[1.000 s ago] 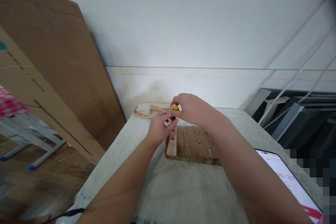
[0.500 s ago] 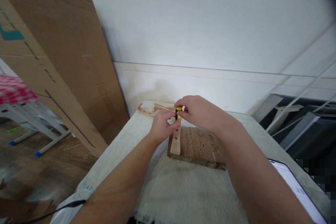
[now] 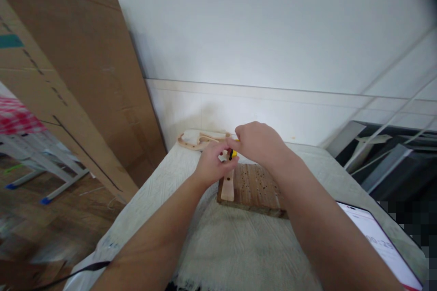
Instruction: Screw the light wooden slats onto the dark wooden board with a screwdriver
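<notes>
A brown wooden board (image 3: 257, 188) pitted with many small holes lies on a pale cloth. Along its left edge runs a tan strap (image 3: 228, 188) with dark holes, its upper part hidden by my hands. My left hand (image 3: 212, 163) is above the strap, thumb and fingers closed around a small yellow-and-black tool (image 3: 233, 154). Its tip and exact kind are hidden. My right hand (image 3: 261, 143) reaches in from the right with fingers bent in a pinch at the tool's upper end, where a bit of yellow shows.
More tan strap (image 3: 189, 142) curls behind my left hand, near the white wall (image 3: 259, 109). A phone (image 3: 372, 236) lies by my right forearm. A large cardboard box (image 3: 92, 68) stands at left; dark panels (image 3: 406, 163) lean at right. The cloth-covered table (image 3: 239, 250) extends toward me.
My right hand has shifted slightly and turned at the top of the yellow-and-black tool. My left hand stays nearly in place. The view has moved a little.
</notes>
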Demonstrator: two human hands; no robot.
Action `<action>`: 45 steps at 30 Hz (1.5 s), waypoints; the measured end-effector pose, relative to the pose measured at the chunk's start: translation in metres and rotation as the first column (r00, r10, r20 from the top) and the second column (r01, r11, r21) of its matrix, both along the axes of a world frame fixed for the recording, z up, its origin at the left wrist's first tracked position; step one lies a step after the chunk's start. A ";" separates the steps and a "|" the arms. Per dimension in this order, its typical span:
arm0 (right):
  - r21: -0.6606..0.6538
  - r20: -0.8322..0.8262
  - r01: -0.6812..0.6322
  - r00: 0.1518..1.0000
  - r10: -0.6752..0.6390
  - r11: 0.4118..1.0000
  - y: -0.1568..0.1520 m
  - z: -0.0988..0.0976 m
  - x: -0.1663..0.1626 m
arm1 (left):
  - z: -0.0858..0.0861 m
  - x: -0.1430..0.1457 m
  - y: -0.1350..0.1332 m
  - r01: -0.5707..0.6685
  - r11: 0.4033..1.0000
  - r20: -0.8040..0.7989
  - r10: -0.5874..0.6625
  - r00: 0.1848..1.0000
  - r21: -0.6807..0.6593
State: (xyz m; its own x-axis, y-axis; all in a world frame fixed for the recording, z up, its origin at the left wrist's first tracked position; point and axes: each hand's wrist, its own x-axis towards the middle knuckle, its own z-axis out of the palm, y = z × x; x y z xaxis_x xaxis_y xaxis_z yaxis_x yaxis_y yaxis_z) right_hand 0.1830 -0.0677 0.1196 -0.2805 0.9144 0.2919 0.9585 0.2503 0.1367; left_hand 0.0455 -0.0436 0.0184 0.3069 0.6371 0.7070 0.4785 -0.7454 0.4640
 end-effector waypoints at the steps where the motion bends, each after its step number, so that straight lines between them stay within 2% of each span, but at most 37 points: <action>1: -0.004 -0.008 0.011 1.000 -0.011 1.000 -0.001 0.000 0.000 | 0.000 0.000 0.001 -0.003 1.000 0.009 0.003 1.000 -0.016; 3: -0.029 -0.047 -0.005 0.999 0.004 1.000 -0.002 0.001 0.002 | 0.000 -0.002 0.004 0.014 0.999 0.004 -0.013 1.000 -0.042; 6: -0.074 -0.160 -0.130 0.980 0.116 0.989 -0.003 0.002 0.007 | 0.000 -0.004 0.007 0.055 0.996 -0.006 -0.056 0.998 -0.074; 12: -0.190 -0.347 -0.329 0.904 0.250 0.925 -0.004 0.005 0.013 | 0.004 -0.006 0.003 0.098 0.987 0.009 -0.098 0.995 -0.130; 15: -0.210 -0.370 -0.299 0.906 0.208 0.931 -0.005 0.009 0.015 | 0.007 -0.006 -0.001 0.087 0.988 0.055 -0.080 0.995 -0.126; 21: -0.203 -0.338 -0.254 0.925 0.176 0.946 -0.002 0.009 0.015 | 0.009 -0.004 0.000 0.041 0.995 0.009 -0.040 0.999 -0.093; 24: -0.171 -0.272 -0.221 0.947 0.170 0.960 0.000 0.006 0.014 | 0.008 -0.004 0.002 0.044 0.994 0.018 -0.042 0.999 -0.103; 27: -0.117 -0.165 -0.112 0.982 0.092 0.987 0.003 0.002 0.012 | 0.008 -0.004 0.000 0.080 0.986 0.006 -0.080 0.997 -0.147; 30: -0.096 -0.088 -0.017 0.996 0.009 0.995 0.007 -0.001 0.009 | 0.008 -0.002 -0.002 0.035 0.987 0.046 -0.028 0.999 -0.158; 34: -0.086 -0.055 0.023 0.998 -0.027 0.996 0.003 0.000 0.006 | 0.006 -0.002 -0.001 0.024 0.985 0.068 -0.013 0.998 -0.170; 37: -0.060 -0.104 -0.033 0.994 0.027 0.998 -0.004 0.005 0.009 | 0.005 -0.004 0.002 0.034 0.980 0.056 -0.024 0.998 -0.195; 41: -0.130 -0.246 -0.269 0.941 0.232 0.954 -0.009 0.012 0.018 | 0.006 -0.005 0.002 0.177 0.950 0.083 -0.161 0.983 -0.259; 43: -0.148 -0.263 -0.275 0.937 0.230 0.950 -0.008 0.013 0.020 | 0.005 -0.004 0.002 0.223 0.934 0.136 -0.191 0.972 -0.281; 45: -0.134 -0.241 -0.225 0.952 0.188 0.965 -0.008 0.013 0.019 | 0.003 -0.004 0.003 0.195 0.938 0.185 -0.145 0.972 -0.287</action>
